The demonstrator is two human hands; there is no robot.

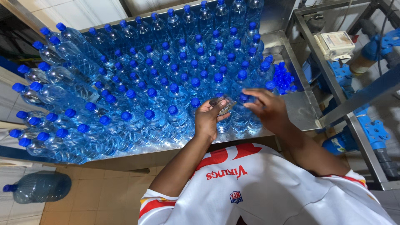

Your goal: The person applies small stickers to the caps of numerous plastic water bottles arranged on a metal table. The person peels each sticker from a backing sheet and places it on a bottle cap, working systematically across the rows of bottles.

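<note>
The fingers (213, 109) of the left hand (207, 121) are curled around a small clear plastic piece (223, 103), which is pinched between thumb and fingertips just above the front row of bottles. The fingers of the right hand (266, 109) are bent and loosely spread, their tips held just beside the clear piece; whether it is touched by them cannot be told, and nothing is seen gripped in that hand. Both hands are held over the front right part of a steel worktop (302, 110), which is crowded with upright clear water bottles (166, 83) capped in blue. More such bottles are laid on their sides in a stack (46, 91) at the left end of the worktop. A heap of loose blue caps (283, 78) is seen at the right edge, just beyond the right hand. Further right, a steel frame (333, 89) with blue pipe fittings (375, 133) and a small pale box (334, 43) is visible. On the tiled floor at the lower left, a large blue-tinted water jug (39, 187) is laid on its side. A white jersey (266, 191) with red trim is worn by the person.
</note>
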